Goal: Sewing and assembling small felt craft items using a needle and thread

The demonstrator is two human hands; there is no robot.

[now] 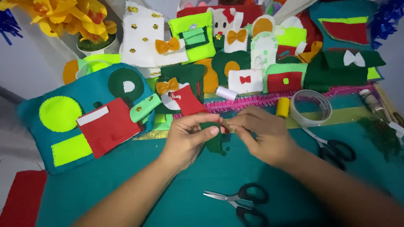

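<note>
- The person's left hand [189, 136] has thumb and fingers pinched together on a dark green felt piece [213, 141], held just above the teal work surface [126, 185] at the middle of the scene.
- The right hand [263, 134] meets it from the right, its fingertips closed at the top edge of the same piece; whether they grip the felt or something finer, such as a thread, cannot be told from here.
- A red felt shape [187, 101] sits just beyond the left hand, touching or overlapping the green piece.
- One pair of black-handled scissors [240, 201] lies near the person, blades pointing left; a second pair [334, 151] lies to the right, beside a roll of clear tape [311, 108].
- A yellow thread spool [283, 107] and a white spool [226, 93] rest just beyond the hands.
- At far left lies a teal felt panel [92, 90] bearing green and red patches; finished felt pieces crowd the far side.
</note>
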